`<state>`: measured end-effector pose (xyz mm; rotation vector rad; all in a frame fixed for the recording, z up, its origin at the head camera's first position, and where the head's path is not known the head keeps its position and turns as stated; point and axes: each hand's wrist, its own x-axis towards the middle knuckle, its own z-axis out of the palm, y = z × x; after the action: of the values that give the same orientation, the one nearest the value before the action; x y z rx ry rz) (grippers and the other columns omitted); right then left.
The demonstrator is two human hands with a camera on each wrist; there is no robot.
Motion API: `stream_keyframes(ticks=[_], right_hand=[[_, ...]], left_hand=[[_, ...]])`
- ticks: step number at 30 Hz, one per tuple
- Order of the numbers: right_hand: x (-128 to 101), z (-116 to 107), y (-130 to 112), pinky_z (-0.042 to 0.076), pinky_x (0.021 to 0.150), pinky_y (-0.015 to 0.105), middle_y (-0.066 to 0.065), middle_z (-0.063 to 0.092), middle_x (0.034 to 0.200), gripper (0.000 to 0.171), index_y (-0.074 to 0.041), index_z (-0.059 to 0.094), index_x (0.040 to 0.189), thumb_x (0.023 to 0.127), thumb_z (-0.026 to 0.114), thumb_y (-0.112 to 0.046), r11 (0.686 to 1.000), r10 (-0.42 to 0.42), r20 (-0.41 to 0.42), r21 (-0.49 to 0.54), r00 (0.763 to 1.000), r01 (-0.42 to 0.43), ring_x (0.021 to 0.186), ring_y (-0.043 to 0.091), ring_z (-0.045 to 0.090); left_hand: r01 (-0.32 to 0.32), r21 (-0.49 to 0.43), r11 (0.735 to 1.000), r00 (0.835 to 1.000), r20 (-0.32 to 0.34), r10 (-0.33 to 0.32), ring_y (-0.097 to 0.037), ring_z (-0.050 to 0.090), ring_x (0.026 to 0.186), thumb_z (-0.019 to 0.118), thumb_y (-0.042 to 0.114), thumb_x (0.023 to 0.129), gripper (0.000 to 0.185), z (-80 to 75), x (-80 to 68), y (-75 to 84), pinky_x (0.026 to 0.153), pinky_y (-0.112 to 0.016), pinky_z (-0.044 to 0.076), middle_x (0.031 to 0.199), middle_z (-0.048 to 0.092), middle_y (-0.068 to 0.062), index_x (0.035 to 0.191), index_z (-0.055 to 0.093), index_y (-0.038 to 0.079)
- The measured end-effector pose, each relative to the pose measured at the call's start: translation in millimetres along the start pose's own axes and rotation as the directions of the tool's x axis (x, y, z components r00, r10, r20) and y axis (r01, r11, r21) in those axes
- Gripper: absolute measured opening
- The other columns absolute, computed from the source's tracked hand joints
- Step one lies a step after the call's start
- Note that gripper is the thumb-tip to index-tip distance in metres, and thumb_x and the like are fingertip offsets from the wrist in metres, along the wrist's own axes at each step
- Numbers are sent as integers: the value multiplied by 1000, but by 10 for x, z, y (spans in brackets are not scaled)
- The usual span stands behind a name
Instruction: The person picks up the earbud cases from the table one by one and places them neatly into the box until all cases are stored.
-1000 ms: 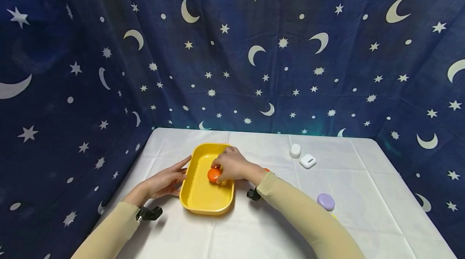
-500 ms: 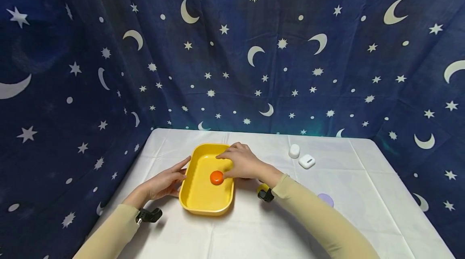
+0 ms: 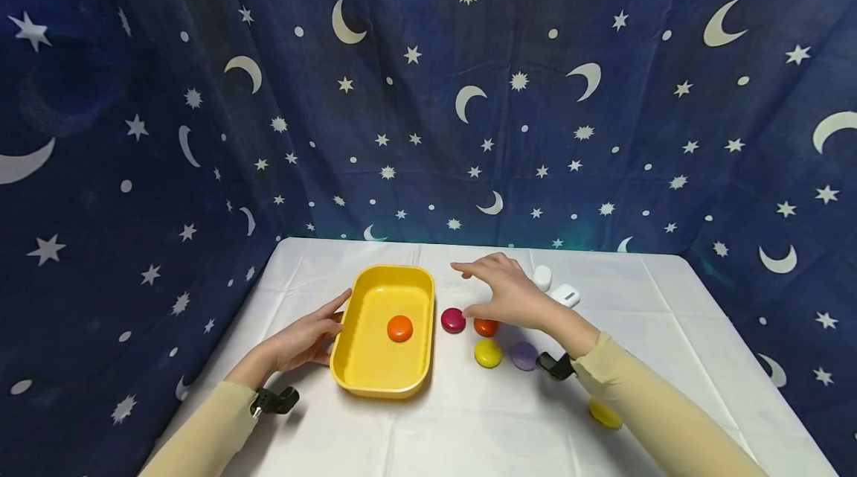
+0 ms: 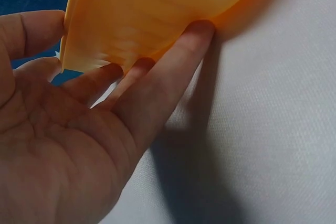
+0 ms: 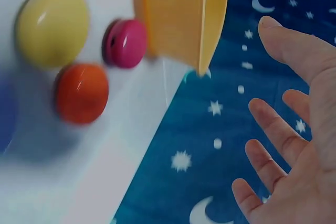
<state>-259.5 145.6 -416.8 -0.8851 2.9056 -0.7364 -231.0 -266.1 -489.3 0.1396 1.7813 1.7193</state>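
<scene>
A yellow rectangular tray [image 3: 382, 374] stands on the table, with one glossy orange macaron-shaped disc [image 3: 399, 328] lying inside. My left hand [image 3: 303, 341] touches the tray's left side, its fingertips [image 4: 199, 31] against the outer wall in the left wrist view. Right of the tray my right hand [image 3: 512, 297] hovers with fingers spread, holding nothing. Beneath and near it lie a magenta disc [image 3: 453, 320], an orange-red disc [image 3: 486, 327], a yellow disc [image 3: 488, 353] and a purple disc [image 3: 524, 356]. The right wrist view shows a groove round the magenta disc's [image 5: 128, 44] edge.
Another yellow disc [image 3: 605, 414] lies partly behind the right sleeve. Beyond the right hand are a white earbud case [image 3: 567, 295] and a small white rounded object [image 3: 542, 277]. A blue curtain with moons and stars [image 3: 428, 105] hangs behind the white-covered table [image 3: 348, 440].
My right hand has let go of the orange disc inside the tray, then moved right over the other discs, uncovering several of them. The left hand has stayed at the tray.
</scene>
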Motion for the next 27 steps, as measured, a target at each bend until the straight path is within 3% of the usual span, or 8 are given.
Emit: stream_keyframes(ticks=[17, 27], right_hand=[[-848, -219, 590, 27, 107, 58, -6, 64, 123, 81, -29, 53, 151, 78, 89, -34, 995, 83, -81, -39, 993, -87, 125, 26, 44], [-1209, -353, 816, 27, 104, 60, -3, 66, 119, 77, -23, 56, 149, 79, 89, -31, 990, 136, -105, -31, 985, -140, 125, 31, 44]], left_hand=[[-6, -5, 1000, 1000, 3, 6, -37, 61, 118, 45, 13, 107, 75, -7, -6, -13, 88, -52, 57, 167, 11, -27, 166, 5, 35], [-8, -10, 1000, 1000, 7, 8, -38, 60, 119, 44, 11, 106, 75, -2, -11, -5, 87, -52, 57, 166, 10, -28, 166, 4, 34]])
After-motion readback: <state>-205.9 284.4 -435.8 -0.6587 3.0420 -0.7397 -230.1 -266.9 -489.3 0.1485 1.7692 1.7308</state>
